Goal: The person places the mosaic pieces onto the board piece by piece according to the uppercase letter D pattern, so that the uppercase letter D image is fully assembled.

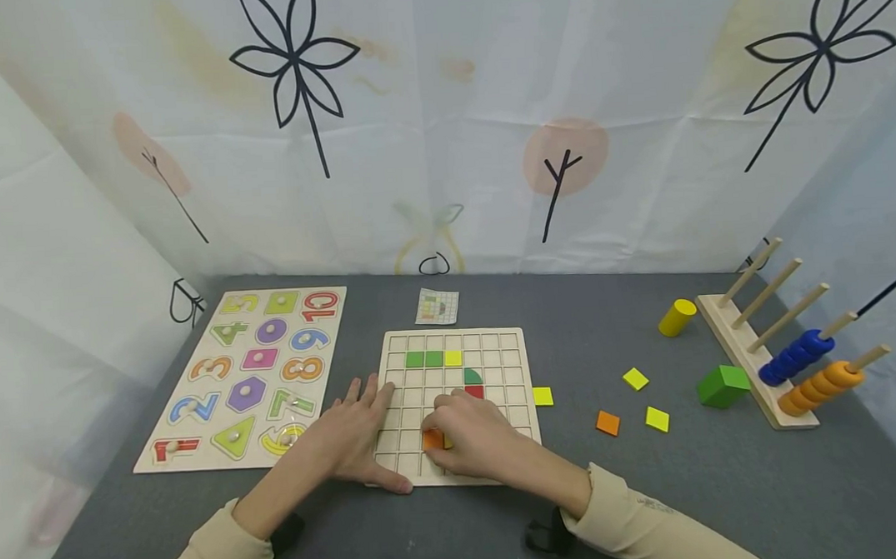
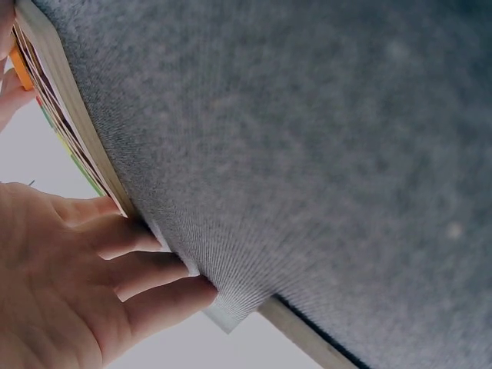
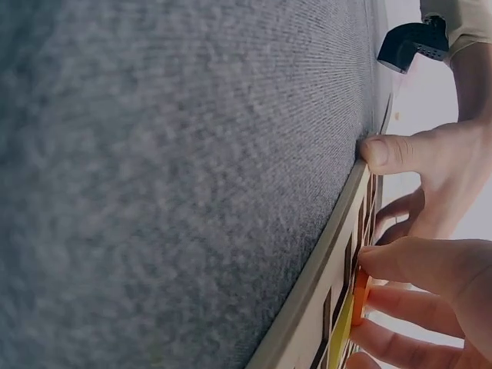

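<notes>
On the grey table (image 1: 652, 487), near its front edge, lies the wooden grid board (image 1: 512, 368), and both hands are on it. The left hand (image 1: 353, 438) lies flat with straight fingers over the board's left edge, thumb along the front rim — a steadying press, holding nothing. The right hand (image 1: 473, 433) curls its grip round an orange tile (image 1: 432, 439), pinched at a cell in the lower rows, just beside a yellow piece. To seat it well, I judge the tile should be squared to the cell walls and pushed down flat, the left hand holding the board firm. Spare tiles — an orange square (image 1: 608, 423) among them — lie well apart to the right.
</notes>
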Tool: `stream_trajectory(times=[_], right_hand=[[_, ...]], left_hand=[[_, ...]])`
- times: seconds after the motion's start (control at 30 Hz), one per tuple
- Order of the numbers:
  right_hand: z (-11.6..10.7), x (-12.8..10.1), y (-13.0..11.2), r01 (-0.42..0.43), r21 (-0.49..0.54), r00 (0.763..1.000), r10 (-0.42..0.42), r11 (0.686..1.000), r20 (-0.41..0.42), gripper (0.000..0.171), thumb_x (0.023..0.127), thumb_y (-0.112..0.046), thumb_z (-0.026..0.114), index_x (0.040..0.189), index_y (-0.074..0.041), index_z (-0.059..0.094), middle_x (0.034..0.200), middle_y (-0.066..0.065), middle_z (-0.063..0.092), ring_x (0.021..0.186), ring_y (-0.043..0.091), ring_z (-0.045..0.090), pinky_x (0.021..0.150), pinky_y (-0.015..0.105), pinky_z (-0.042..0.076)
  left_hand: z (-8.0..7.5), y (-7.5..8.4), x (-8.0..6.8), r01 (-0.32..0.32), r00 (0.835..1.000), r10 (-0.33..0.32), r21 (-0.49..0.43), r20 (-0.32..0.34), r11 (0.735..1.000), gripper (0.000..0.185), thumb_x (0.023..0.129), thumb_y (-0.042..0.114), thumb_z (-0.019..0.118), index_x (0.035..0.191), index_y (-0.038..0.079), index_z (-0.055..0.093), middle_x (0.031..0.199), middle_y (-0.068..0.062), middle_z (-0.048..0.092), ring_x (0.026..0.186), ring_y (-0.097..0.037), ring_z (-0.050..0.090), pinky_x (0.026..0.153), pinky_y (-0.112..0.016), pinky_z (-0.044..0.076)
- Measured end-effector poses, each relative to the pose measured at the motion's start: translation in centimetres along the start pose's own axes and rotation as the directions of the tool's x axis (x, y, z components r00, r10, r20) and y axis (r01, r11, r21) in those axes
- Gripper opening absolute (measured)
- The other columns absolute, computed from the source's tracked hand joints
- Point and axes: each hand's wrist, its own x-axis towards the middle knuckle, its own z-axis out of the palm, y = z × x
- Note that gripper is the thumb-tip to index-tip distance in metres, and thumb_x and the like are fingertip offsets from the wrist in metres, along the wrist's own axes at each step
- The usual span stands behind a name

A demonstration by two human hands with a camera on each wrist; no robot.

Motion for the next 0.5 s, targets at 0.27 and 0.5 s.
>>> stream_trajectory(times=[0.27,0.5], right_hand=[[0.12,0.35,0.0,-0.002,-0.019,1.0,0.003,1.0,0.012,0.006,0.084,-0.016,0.079,0.09,-0.014,0.079,0.072,-0.005,0.057,0.065,0.007,0.039,0.048,0.018,0.03],[0.02,0.37,0.0,-0.01,-0.026,1.0,0.01,1.0,0.019,0.007,0.084,-0.017,0.079,0.09,-0.014,0.08,0.072,-0.005,0.057,0.066,0.007,0.041,0.048,0.018,0.032]], left_hand=[[-0.04,0.07,-0.05,0.0,1.0,0.0,-0.001,-0.002,1.0,0.142,0.058,0.084,0.078,0.156,-0.006,0.03,0.159,-0.038,0.031,0.145,-0.061,0.033,0.108,-0.071,0.042],[-0.06,0.1,-0.07,0.002,1.0,-0.002,0.0,0.0,1.0,0.142,0.058,0.084,0.078,0.156,-0.006,0.03,0.159,-0.038,0.031,0.145,-0.061,0.033,0.108,-0.071,0.042]])
